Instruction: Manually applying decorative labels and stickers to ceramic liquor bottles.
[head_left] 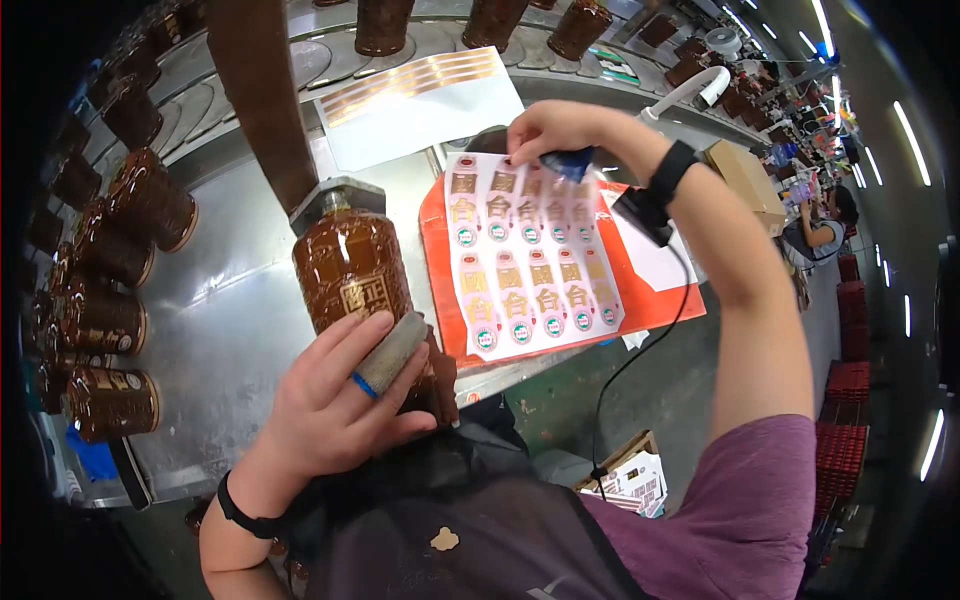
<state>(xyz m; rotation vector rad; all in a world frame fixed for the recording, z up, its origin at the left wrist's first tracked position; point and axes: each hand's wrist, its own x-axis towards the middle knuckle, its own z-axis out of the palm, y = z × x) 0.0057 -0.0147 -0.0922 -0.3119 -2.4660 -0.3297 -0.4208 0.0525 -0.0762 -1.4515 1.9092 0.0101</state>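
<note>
A brown glazed bottle (350,255) with a gold emblem leans in a dark cradle on the metal table, its neck pointing away from me. My left hand (340,390) grips its near end; one finger wears a beige finger sleeve (393,352) with a blue band at its base. To the right, a white sheet of gold, red and green stickers (535,262) lies on an orange-red pad (436,235). At its far edge my right hand (550,132) pinches the top of one sticker between thumb and finger. Something blue (568,163) shows under that hand; its kind is unclear.
Several brown bottles (105,315) crowd the left, and others (385,25) ride a conveyor (330,55) along the back. A gold-striped white sheet (420,105) lies beyond the pad. A brown post (262,100) rises behind the bottle. A cable (600,420) hangs from my right wrist.
</note>
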